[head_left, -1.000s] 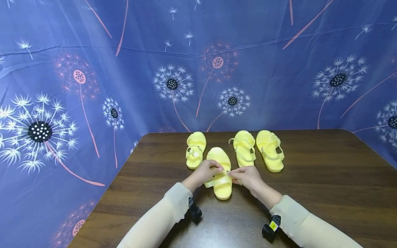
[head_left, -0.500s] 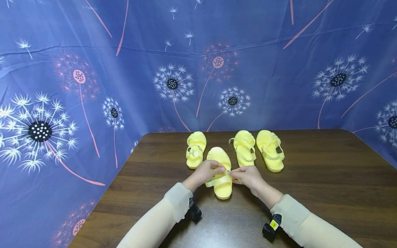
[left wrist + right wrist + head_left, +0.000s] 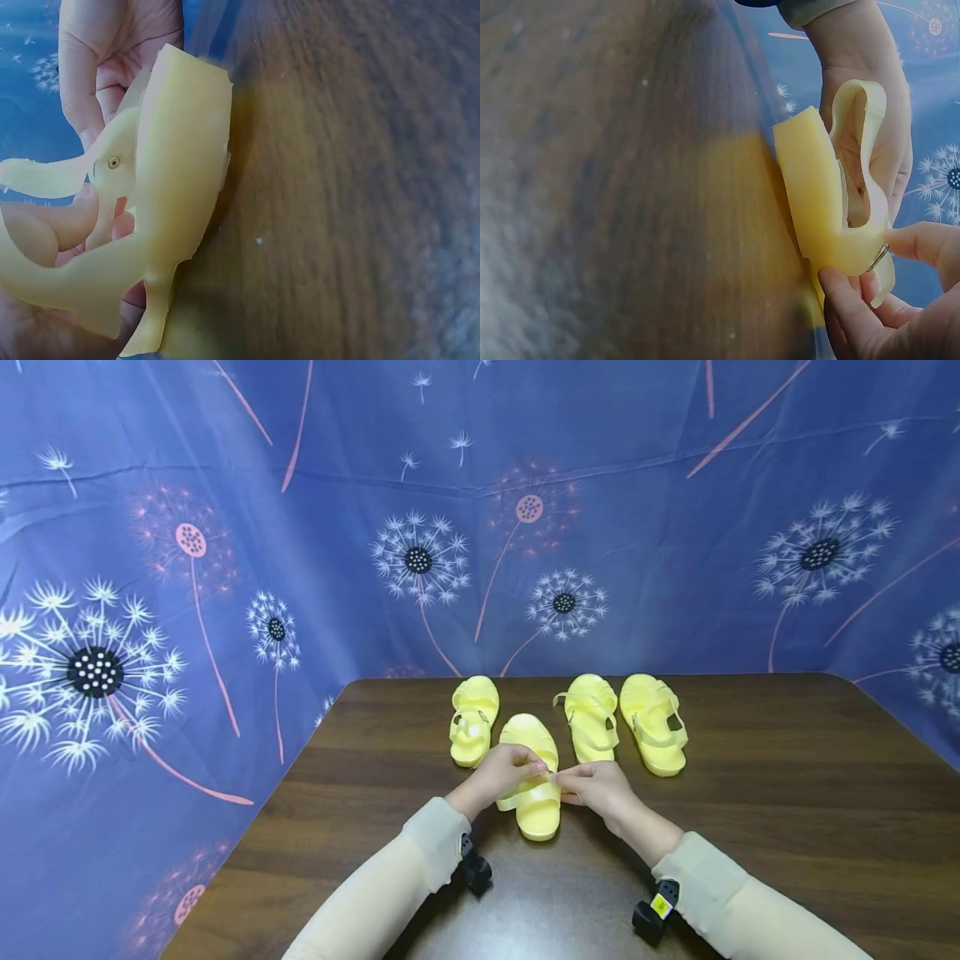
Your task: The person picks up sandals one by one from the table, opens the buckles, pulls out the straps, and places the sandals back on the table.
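A pale yellow sandal [image 3: 538, 823] lies on the table with its toe pointing away, between my two hands. From the left, my left hand [image 3: 497, 778] reaches over it, thumb and index finger pinching the strap near the buckle. On the other side my right hand [image 3: 600, 790] pinches the strap end beside the metal buckle [image 3: 879, 256]. The right wrist view shows the ankle strap [image 3: 875, 135] standing up in a loop, with the left hand behind it. A small round rivet [image 3: 114, 163] shows on the sandal's side in the left wrist view.
Behind it stand three more yellow sandals: a left one [image 3: 474, 714], a middle one [image 3: 590, 714] and a right one [image 3: 654, 727]. The brown wooden table [image 3: 795, 793] reaches back to a blue dandelion-print cloth [image 3: 637, 485].
Both hands stay at the buckle with hardly any movement. The head view has shifted very slightly.
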